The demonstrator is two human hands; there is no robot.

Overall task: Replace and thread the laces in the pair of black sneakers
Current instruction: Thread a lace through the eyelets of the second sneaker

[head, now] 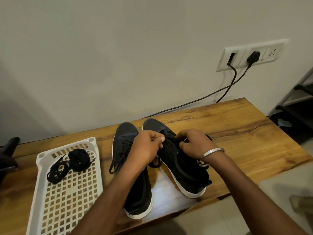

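Two black sneakers with white soles stand side by side on the wooden table (237, 126), toes toward the wall. The left sneaker (125, 138) still carries a lace whose end hangs over its side. Over the eyelets of the right sneaker (183, 167) my left hand (145, 148) pinches a black lace, fingers curled. My right hand (193, 143), with a metal bangle on the wrist, pinches the lace at the sneaker's right side. A lace end (155, 165) trails between the two shoes.
A white lattice tray (67, 192) lies at the left and holds a loose black lace (56, 170) and a coiled black lace bundle (78, 159). Black cables (233, 80) run from wall sockets down behind the table. A dark object (8, 153) sits at the far left edge.
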